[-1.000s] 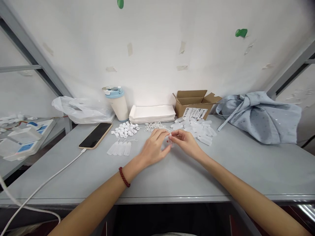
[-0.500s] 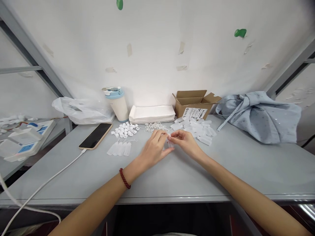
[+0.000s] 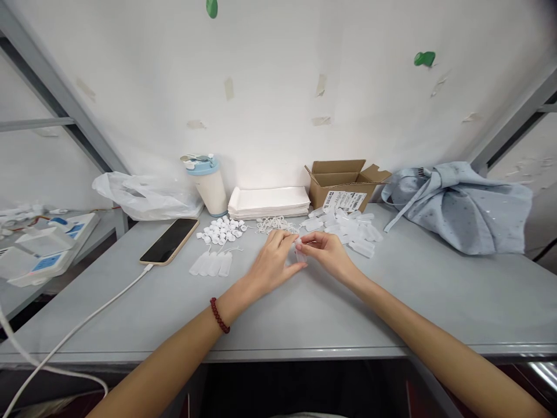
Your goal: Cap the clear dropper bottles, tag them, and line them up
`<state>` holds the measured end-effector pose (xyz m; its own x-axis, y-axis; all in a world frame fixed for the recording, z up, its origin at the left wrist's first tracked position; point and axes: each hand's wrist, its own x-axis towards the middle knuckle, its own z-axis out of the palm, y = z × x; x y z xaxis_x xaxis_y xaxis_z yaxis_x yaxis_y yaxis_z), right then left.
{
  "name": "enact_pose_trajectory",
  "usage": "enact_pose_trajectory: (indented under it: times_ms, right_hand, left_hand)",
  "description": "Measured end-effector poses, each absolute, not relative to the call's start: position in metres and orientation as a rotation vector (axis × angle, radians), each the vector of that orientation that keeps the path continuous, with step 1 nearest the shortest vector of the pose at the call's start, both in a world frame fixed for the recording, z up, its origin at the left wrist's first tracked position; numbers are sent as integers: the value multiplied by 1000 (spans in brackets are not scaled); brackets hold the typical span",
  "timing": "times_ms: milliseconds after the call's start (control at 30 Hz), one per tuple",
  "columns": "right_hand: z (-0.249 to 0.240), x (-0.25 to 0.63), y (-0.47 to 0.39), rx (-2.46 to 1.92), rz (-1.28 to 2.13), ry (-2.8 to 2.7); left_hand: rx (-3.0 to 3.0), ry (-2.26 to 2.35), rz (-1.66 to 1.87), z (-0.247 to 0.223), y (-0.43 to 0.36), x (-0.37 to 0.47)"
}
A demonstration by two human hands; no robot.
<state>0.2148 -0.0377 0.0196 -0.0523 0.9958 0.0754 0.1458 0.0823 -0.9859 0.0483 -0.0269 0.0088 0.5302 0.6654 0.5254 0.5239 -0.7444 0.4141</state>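
Over the middle of the table, my left hand (image 3: pixel 272 264) holds a small translucent plastic bottle (image 3: pixel 300 256) between thumb and fingers. My right hand (image 3: pixel 328 253) pinches at the top end of the same bottle; a small white piece shows there, mostly covered by fingertips. Left of my hands lie several similar bottles (image 3: pixel 212 264) in a row, with white cords at their tops. Behind that row is a heap of white caps (image 3: pixel 221 230). A tangle of white cords (image 3: pixel 275 224) lies beyond my hands, and loose translucent bottles (image 3: pixel 359 231) are piled to the right.
A phone (image 3: pixel 169 241) on a white cable lies at left. Along the wall stand a plastic bag (image 3: pixel 145 194), a tumbler (image 3: pixel 211 188), a white paper stack (image 3: pixel 270 200) and an open cardboard box (image 3: pixel 335 180). A grey-blue cloth bag (image 3: pixel 470 206) lies at right.
My fingers have shifted slightly around the top of the bottle, and the bottle is a little more covered. Everything else on the table stays in place.
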Motion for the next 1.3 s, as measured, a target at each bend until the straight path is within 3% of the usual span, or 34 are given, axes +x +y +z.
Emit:
enact_pose_trajectory:
  times_ms: [400, 900, 1300]
  right_hand:
    - [20, 213, -37, -1228, 1132, -1380]
    - [18, 214, -36, -1278, 1044, -1564]
    - [16, 215, -34, -1324, 1039, -1533]
  left_hand:
    - [2456, 1030, 965, 13, -27, 48]
    - [2539, 1225, 294, 48, -27, -61]
    - [2538, 1284, 224, 45, -17, -80]
